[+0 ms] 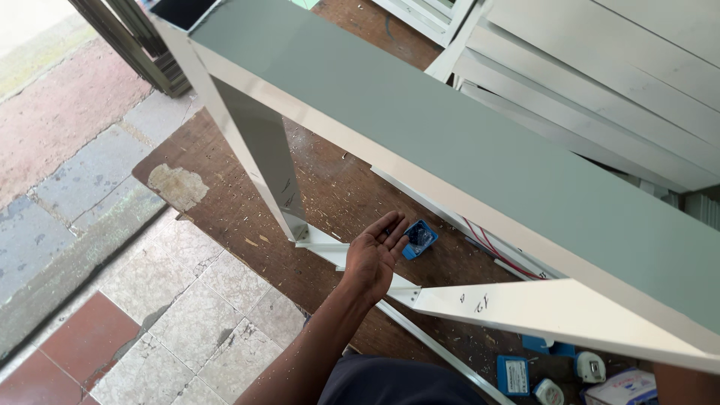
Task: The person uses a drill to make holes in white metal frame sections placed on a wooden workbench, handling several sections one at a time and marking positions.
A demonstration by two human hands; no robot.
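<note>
My left hand (pixel 375 255) reaches out over a worn wooden table (pixel 225 202), palm up and fingers loosely spread, holding nothing. It hovers just above the lower rail (pixel 330 251) of a white metal frame. A small blue tray of screws (pixel 420 238) lies right beside the fingertips. The frame's wide grey-green top face (pixel 450 150) slants across the view close to the camera, with a white upright (pixel 262 157) on the left and a white bar (pixel 540 307) on the right. A strip of arm (pixel 682 384) shows under the frame at the bottom right; my right hand is hidden.
Wood chips litter the table. At the bottom right lie a blue box (pixel 513 373), a tape measure (pixel 590 366) and a small carton (pixel 622 388). White metal profiles (pixel 600 82) are stacked at the top right. Tiled floor (pixel 172 315) lies left of the table edge.
</note>
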